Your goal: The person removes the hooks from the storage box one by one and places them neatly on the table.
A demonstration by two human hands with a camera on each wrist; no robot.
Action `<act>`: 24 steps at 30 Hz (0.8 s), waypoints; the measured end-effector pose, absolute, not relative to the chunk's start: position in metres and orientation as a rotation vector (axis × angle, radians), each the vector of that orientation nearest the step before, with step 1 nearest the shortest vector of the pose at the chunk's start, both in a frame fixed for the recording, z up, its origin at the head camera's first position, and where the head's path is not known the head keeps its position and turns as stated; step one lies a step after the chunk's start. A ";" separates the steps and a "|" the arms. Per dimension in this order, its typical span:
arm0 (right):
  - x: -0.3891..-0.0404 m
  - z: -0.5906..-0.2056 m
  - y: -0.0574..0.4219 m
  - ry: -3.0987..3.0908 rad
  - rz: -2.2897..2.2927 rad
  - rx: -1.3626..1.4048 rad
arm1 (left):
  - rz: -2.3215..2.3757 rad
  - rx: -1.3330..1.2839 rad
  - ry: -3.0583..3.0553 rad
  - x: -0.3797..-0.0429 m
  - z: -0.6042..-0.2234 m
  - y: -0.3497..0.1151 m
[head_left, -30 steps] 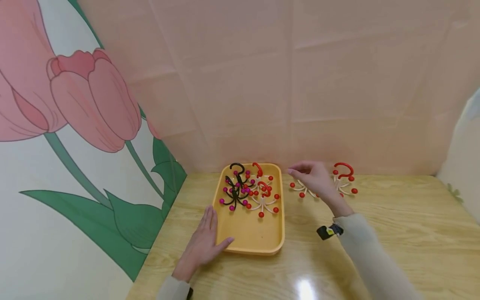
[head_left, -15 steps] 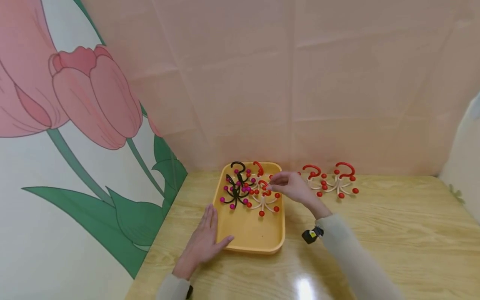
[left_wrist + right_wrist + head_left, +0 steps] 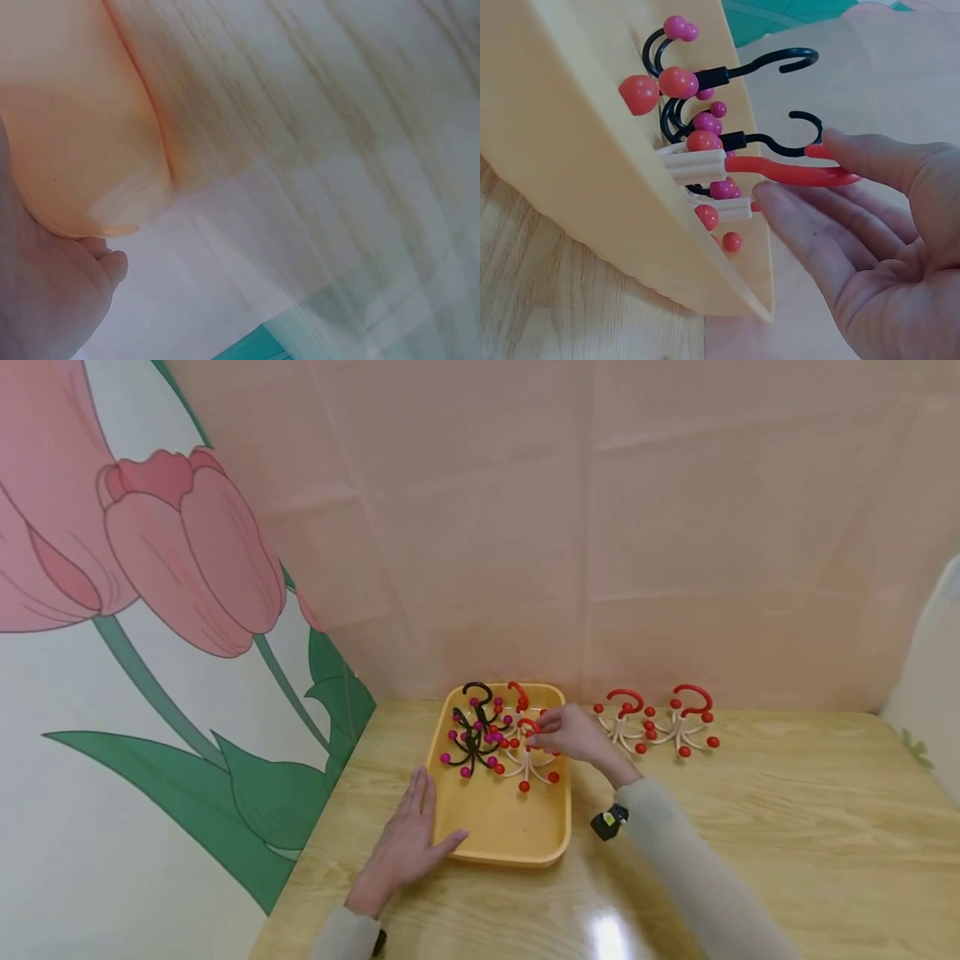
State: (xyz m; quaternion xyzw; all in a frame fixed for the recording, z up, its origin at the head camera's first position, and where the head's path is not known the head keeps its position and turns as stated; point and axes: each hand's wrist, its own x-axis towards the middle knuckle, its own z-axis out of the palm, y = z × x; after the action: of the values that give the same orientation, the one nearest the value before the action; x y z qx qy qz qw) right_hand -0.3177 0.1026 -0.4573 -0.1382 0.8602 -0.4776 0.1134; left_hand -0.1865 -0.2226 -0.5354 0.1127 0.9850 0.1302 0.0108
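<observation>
My left hand [image 3: 408, 843] rests with straight fingers along the left side of a yellow tray [image 3: 502, 831], its thumb over the front rim. In the tray stand two black claw hangers with magenta balls [image 3: 472, 745] and two white claw hangers with red hooks and balls. My right hand [image 3: 577, 735] reaches over the tray's right rim. Its thumb and fingers close round the red hook [image 3: 795, 174] of the front white claw hanger [image 3: 527, 767]. The rear white claw hanger [image 3: 731, 208] is partly hidden behind the fingers in the right wrist view.
Two more white claw hangers with red hooks, a nearer one [image 3: 621, 727] and a farther one [image 3: 678, 727], stand on the wooden table [image 3: 787, 827] right of the tray. A beige covering [image 3: 480, 568] rises behind, and a tulip-patterned wall [image 3: 187, 552] stands at the left.
My right hand has moved left from the hangers on the table to over the tray, down to the front white claw hanger's red hook. My left hand has stayed on the tray.
</observation>
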 end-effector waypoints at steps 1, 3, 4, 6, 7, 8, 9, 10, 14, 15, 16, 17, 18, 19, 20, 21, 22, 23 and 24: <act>-0.318 -0.458 0.103 2.521 -1.401 -0.402 | 0.405 0.354 3.074 -0.186 -0.536 -0.222; -0.319 -0.459 0.104 2.516 -1.404 -0.395 | 0.399 0.358 3.078 -0.186 -0.537 -0.222; -0.320 -0.459 0.104 2.511 -1.408 -0.394 | 0.399 0.357 3.080 -0.186 -0.537 -0.222; -0.321 -0.460 0.105 2.504 -1.411 -0.405 | 0.398 0.355 3.085 -0.186 -0.537 -0.222; -0.321 -0.460 0.105 2.504 -1.411 -0.406 | 0.397 0.352 3.086 -0.186 -0.537 -0.222; -0.321 -0.460 0.105 2.502 -1.415 -0.407 | 0.398 0.350 3.088 -0.186 -0.538 -0.222; -0.321 -0.460 0.106 2.501 -1.416 -0.413 | 0.399 0.346 3.087 -0.186 -0.538 -0.222; -0.321 -0.460 0.106 2.500 -1.417 -0.417 | 0.401 0.342 3.086 -0.186 -0.537 -0.222; -0.319 -0.459 0.108 2.478 -1.430 -0.430 | 0.404 0.341 3.083 -0.187 -0.537 -0.222; -0.318 -0.459 0.109 2.469 -1.435 -0.432 | 0.407 0.341 3.081 -0.187 -0.538 -0.222; -0.318 -0.459 0.110 2.462 -1.441 -0.430 | 0.411 0.342 3.079 -0.187 -0.538 -0.222; -0.317 -0.459 0.110 2.456 -1.444 -0.436 | 0.415 0.345 3.079 -0.187 -0.538 -0.222; -0.317 -0.460 0.111 2.449 -1.451 -0.433 | 0.420 0.348 3.081 -0.187 -0.539 -0.222; -0.316 -0.460 0.111 2.442 -1.462 -0.432 | 0.422 0.348 3.080 -0.187 -0.539 -0.222; -0.316 -0.461 0.112 2.439 -1.468 -0.447 | 0.423 0.350 3.083 -0.187 -0.539 -0.222; -0.316 -0.461 0.112 2.438 -1.472 -0.462 | 0.420 0.350 3.083 -0.188 -0.539 -0.222; -0.316 -0.462 0.112 2.435 -1.480 -0.466 | 0.417 0.351 3.086 -0.188 -0.540 -0.222; -0.316 -0.463 0.113 2.433 -1.488 -0.470 | 0.416 0.354 3.092 -0.188 -0.540 -0.222; -0.316 -0.464 0.113 2.431 -1.498 -0.475 | 0.415 0.353 3.093 -0.188 -0.540 -0.222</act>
State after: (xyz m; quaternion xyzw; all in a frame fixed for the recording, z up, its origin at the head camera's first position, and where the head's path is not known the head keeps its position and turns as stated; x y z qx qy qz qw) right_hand -0.3157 0.1129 -0.4639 -0.1630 0.8334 -0.5136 0.1232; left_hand -0.1876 -0.2216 -0.5400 0.1124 0.9849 0.1320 0.0005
